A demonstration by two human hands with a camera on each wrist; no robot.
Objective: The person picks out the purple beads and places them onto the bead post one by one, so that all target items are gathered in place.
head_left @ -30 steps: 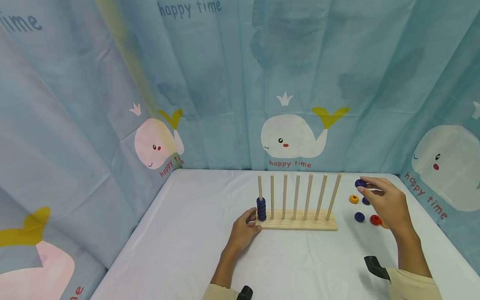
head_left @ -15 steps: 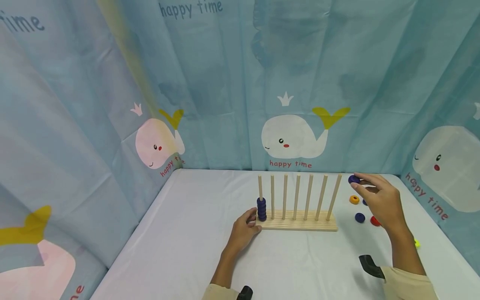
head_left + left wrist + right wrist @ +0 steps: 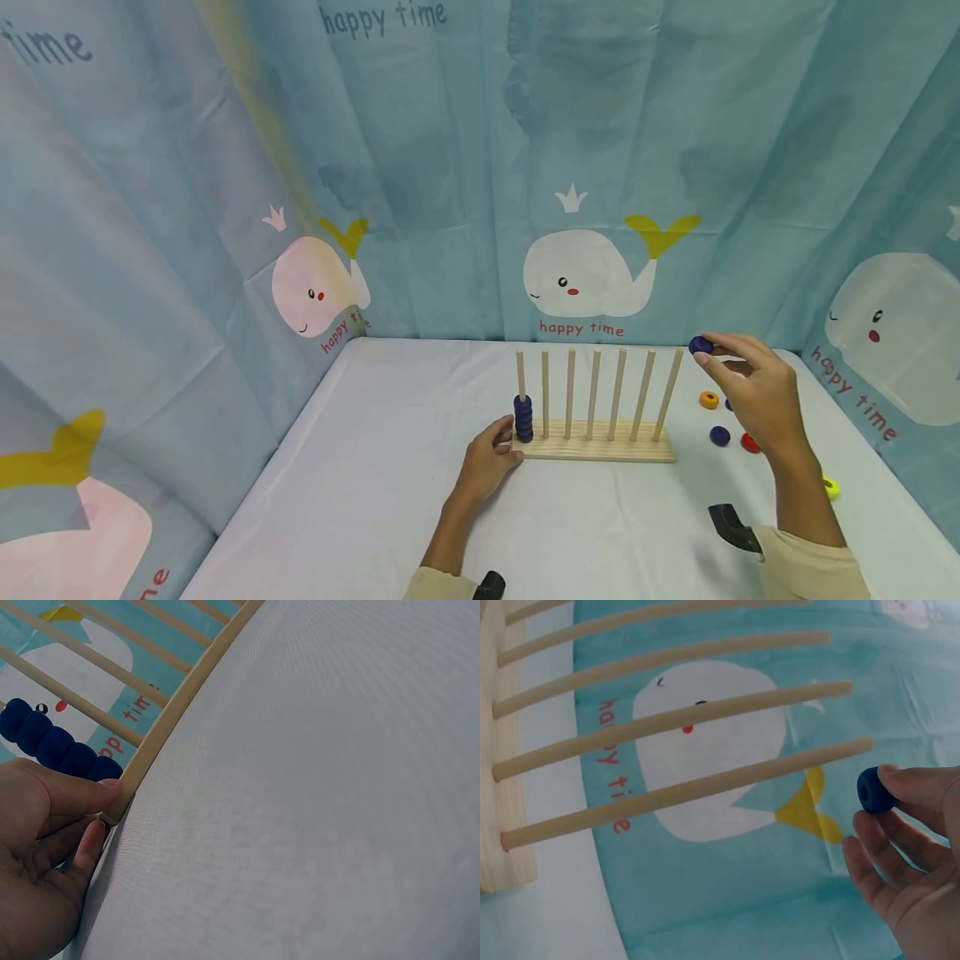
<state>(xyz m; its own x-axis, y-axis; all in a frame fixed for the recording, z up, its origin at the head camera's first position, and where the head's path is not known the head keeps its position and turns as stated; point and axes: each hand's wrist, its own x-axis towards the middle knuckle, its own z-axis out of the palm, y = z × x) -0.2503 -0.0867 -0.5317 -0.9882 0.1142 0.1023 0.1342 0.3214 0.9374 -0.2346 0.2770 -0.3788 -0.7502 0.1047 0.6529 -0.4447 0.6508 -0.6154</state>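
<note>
A wooden peg rack point(image 3: 600, 452) with a row of upright pegs stands on the white table. Its leftmost peg carries a stack of dark blue beads point(image 3: 522, 419). My left hand point(image 3: 482, 468) grips the left end of the base, and the left wrist view shows thumb and fingers point(image 3: 79, 793) pinching its corner. Up beyond the rightmost peg, my right hand point(image 3: 765, 396) holds a blue bead point(image 3: 701, 345) between thumb and fingertips. In the right wrist view this bead point(image 3: 876, 791) is apart from the nearest peg tip, its hole facing the pegs.
Right of the rack lie loose beads: an orange one point(image 3: 708, 400), a blue one point(image 3: 720, 436), a red one point(image 3: 751, 442) and a yellow one point(image 3: 831, 487). Another blue bead is partly hidden behind the right hand. A whale-printed curtain point(image 3: 450, 250) hangs behind the table point(image 3: 360, 467).
My right hand has risen and moved left with the blue bead, toward the rightmost peg. The yellow bead has come into sight beside the forearm. My left hand stays on the rack.
</note>
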